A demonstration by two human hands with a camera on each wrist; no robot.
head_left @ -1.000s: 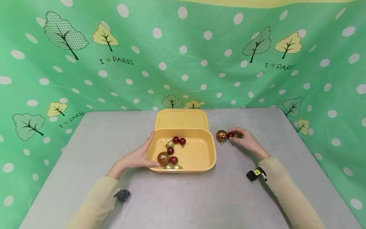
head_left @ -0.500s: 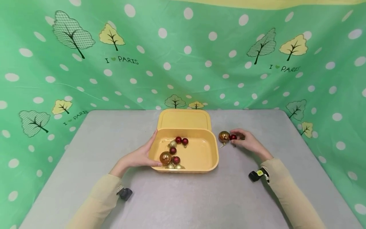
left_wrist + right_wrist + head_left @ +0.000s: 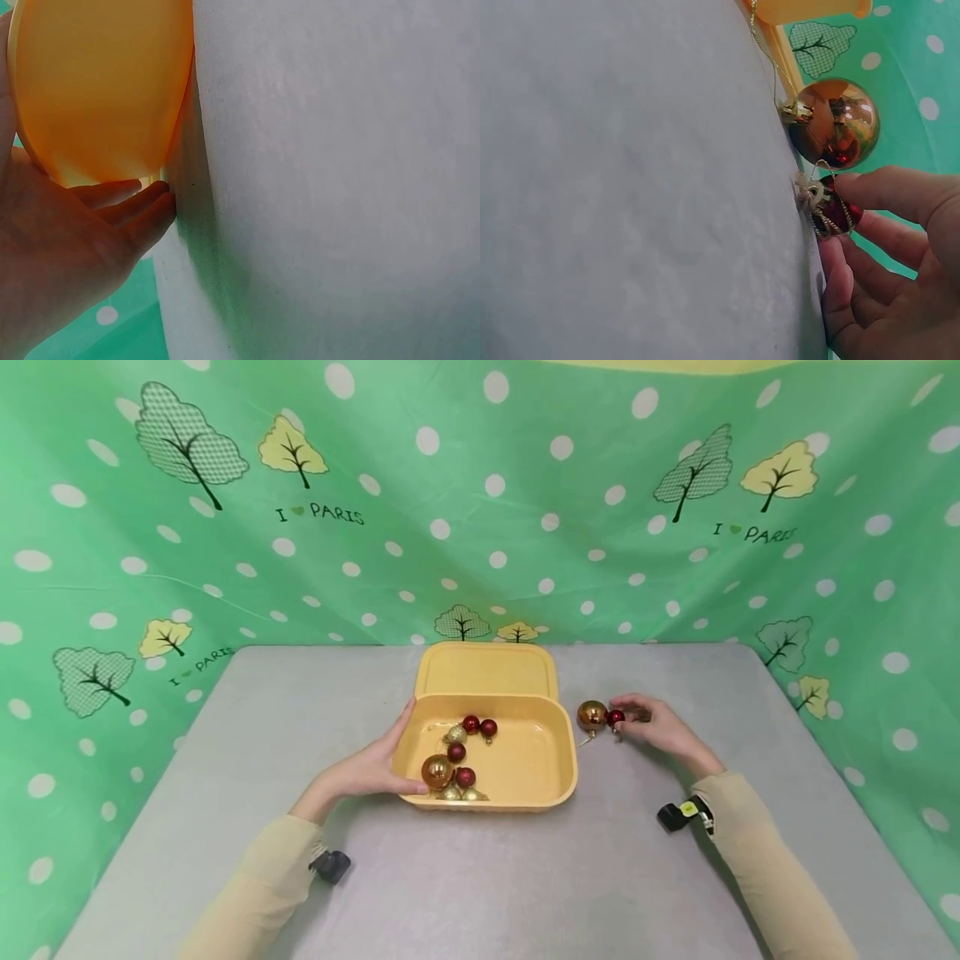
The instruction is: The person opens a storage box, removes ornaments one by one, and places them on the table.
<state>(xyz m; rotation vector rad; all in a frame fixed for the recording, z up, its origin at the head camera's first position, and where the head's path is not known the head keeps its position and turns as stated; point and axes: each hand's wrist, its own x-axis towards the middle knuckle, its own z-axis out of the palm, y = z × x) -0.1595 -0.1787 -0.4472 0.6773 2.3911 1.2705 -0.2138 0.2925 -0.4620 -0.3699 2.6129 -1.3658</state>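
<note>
My left hand (image 3: 367,768) holds the left end of a yellow plastic box (image 3: 528,768), its thumb at the near rim and its fingers along the far side. In the left wrist view those fingers (image 3: 150,210) curve under the box's end wall. At the right, my right hand (image 3: 663,728) has a small dark red Christmas bauble (image 3: 844,210) between thumb and fingers, down at the table. A gold cord loops from the bauble's cap. Right beside it lies a larger shiny gold bauble (image 3: 592,716) with its own cord.
Inside the box, toward its left, lie a big gold bauble (image 3: 437,772), several small red baubles (image 3: 489,727) and small glittery gold ones (image 3: 456,735). A yellow lid (image 3: 487,668) sits behind the box. Green patterned cloth (image 3: 480,510) hangs around the grey table (image 3: 480,885).
The head view has shifted slightly, so everything appears a little farther right. Both hands stay in place, the left at the box and the right at the small red bauble.
</note>
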